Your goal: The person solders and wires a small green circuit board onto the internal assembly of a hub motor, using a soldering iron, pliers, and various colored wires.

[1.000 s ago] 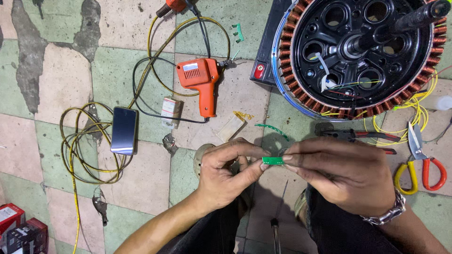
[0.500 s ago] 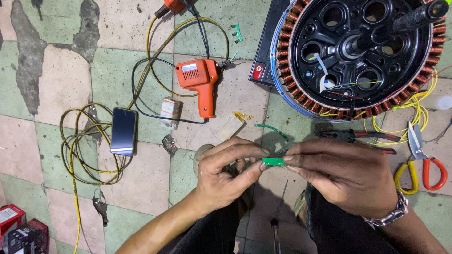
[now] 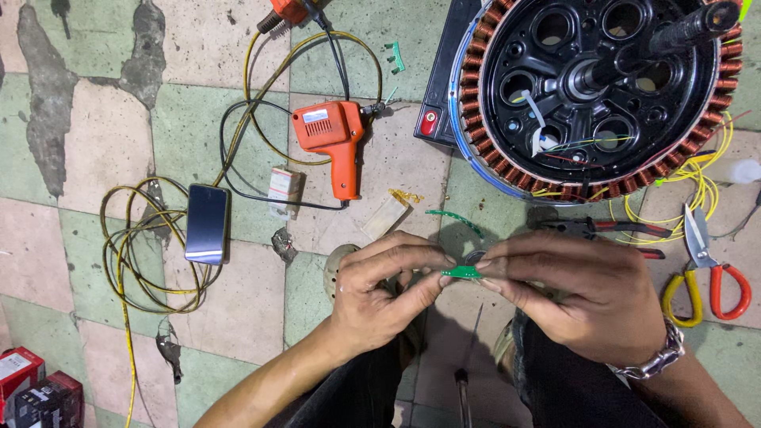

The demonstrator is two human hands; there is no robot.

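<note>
Near the bottom, a thin screwdriver (image 3: 468, 357) is lying on the floor (image 3: 238, 317) between the person's knees. Just above it, the two hands are meeting in the middle. The left hand (image 3: 380, 289) is pinching the left end of a small green piece (image 3: 461, 273) with thumb and fingers closed tight on it. The right hand (image 3: 587, 297) is pinching the right end the same way, with its fingers curled in. The green piece is sitting right between the fingertips, up off the floor. A shiny watch (image 3: 654, 361) is sitting on the right wrist.

To the far right, scissors (image 3: 705, 269) with yellow and red handles are lying on the floor. Pliers (image 3: 610, 230) with red handles are lying just past the right hand. A curved green strip (image 3: 453, 218) is lying just past the hands.

To the left, a dark phone (image 3: 207, 223) is lying on a loop of yellow cable (image 3: 131, 254). Red boxes (image 3: 32, 388) are sitting in the near left corner.

Farther away, an orange drill (image 3: 333, 143) is lying on its side in the middle. At the far right, a big round motor (image 3: 594, 87) with copper coils around its edge is taking up the corner, with yellow wires (image 3: 697, 186) hanging out beside it.
</note>
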